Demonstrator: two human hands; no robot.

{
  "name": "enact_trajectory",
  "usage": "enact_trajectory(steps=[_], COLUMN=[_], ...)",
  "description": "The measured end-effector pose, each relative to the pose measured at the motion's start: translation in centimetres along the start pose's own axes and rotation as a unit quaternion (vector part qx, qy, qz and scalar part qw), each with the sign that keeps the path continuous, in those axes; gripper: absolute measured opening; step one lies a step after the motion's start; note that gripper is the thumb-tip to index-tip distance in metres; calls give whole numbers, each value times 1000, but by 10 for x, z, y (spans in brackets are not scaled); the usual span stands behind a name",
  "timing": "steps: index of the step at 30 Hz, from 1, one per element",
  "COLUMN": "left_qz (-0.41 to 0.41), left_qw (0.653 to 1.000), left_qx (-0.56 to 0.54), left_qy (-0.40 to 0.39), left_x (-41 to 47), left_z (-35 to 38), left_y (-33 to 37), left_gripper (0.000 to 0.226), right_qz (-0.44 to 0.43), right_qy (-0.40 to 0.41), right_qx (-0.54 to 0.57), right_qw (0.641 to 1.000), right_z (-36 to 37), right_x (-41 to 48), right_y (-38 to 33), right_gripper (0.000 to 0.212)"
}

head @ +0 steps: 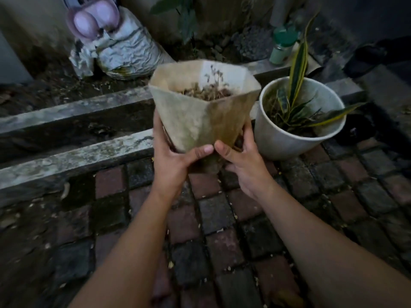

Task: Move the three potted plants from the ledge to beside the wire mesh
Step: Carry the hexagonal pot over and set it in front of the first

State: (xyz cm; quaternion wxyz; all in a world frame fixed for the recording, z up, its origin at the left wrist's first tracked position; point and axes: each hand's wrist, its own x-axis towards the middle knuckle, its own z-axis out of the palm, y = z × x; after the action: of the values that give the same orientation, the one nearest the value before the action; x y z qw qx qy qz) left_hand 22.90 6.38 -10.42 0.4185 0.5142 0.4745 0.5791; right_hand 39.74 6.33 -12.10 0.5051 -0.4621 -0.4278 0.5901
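1. Stained, cream-coloured faceted pot [200,112] sits at the centre of view, held in the air above the brick paving [222,230] and tilted slightly, with dry soil and thin withered stems inside.
2. Left hand [175,161] grips the pot's narrow base from 7 o'clock, fingers wrapped behind it and thumb pressed on the front.
3. Right hand [242,161] clasps the base from 5 o'clock, thumb tip almost touching the left thumb.
4. Round white pot [289,141] with a striped, sword-leaved plant [298,70] stands at 3 o'clock of the held pot, just beside it, on the paving against the concrete ledge [73,152].
5. White sack [126,56] lies at 11 o'clock, beyond the ledge.
6. Green-capped bottle [282,45] stands at 1 o'clock.
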Motion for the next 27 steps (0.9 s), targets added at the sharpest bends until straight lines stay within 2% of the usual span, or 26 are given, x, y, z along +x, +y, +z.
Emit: enact_trajectory(steps=[5, 10, 13, 16, 19, 21, 27], left_qz=[-28, -65, -75, -47, -20, 1, 25], left_qw=[1000, 998, 996, 995, 992, 987, 954], left_qx=[-3, -12, -13, -14, -28, -38, -96], left_qy=[2, -18, -40, -87, -119, -157, -284], left_x=[11, 22, 24, 23, 15, 8, -26], left_z=[-23, -27, -27, -31, -33, -31, -13], left_y=[163, 362, 481, 579, 648, 684, 773], left_gripper=[125, 139, 135, 132, 132, 128, 134], right_qz=[-28, -34, -29, -36, -66, -92, -193], right_qy=[-13, -9, 15, 44, 97, 140, 301], right_qx=[34, -3, 15, 16, 13, 5, -12], right_qw=[999, 999, 999, 998, 993, 986, 934], right_z=[55, 102, 132, 158, 177, 188, 208], right_x=[-35, -90, -134, -179, -224, -254, -347], right_y=[-161, -350, -465, -557, -618, -648, -714], right_gripper=[100, 114, 119, 117, 118, 111, 98])
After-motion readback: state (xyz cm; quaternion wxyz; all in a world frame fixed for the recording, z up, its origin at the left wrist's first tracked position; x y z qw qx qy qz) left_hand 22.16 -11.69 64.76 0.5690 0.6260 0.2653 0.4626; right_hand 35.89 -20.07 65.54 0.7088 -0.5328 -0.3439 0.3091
